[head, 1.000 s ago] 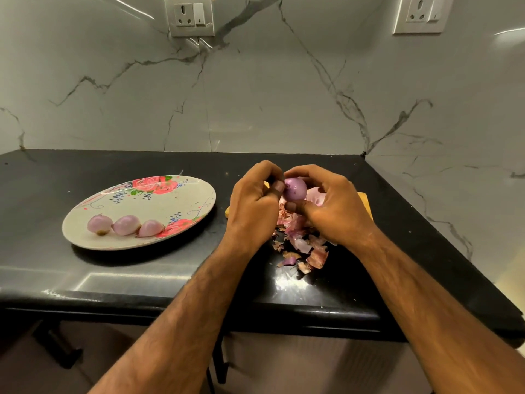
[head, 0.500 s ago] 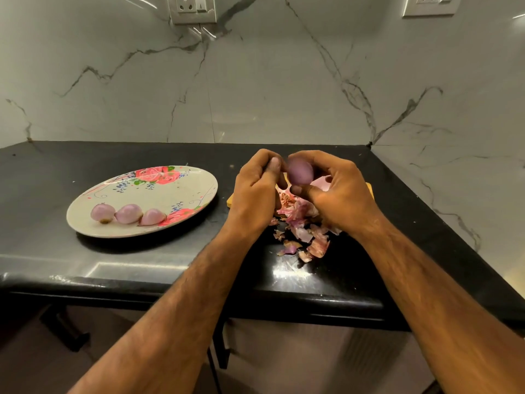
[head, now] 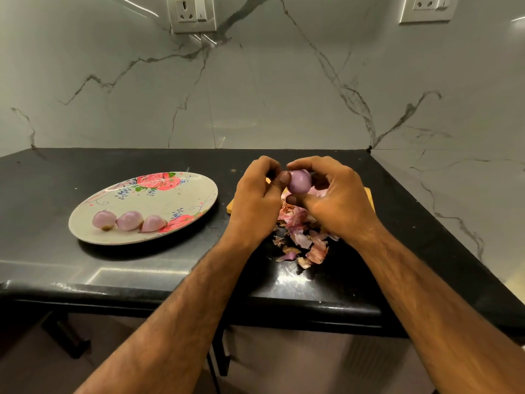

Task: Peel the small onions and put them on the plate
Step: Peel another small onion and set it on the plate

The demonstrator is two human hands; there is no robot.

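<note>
Purple and now smooth all round, the small onion (head: pixel 299 181) pinched between the right hand (head: pixel 335 203) and the left hand (head: pixel 257 199) has turned since a second ago, seemingly peeled and ready for the plate (head: pixel 119 233) left of them.

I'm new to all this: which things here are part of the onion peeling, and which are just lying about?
Part of the job:
held onion
left hand
right hand
flowered plate
three peeled onions

Lying about:
heap of peels
wooden board
wall sockets
</note>
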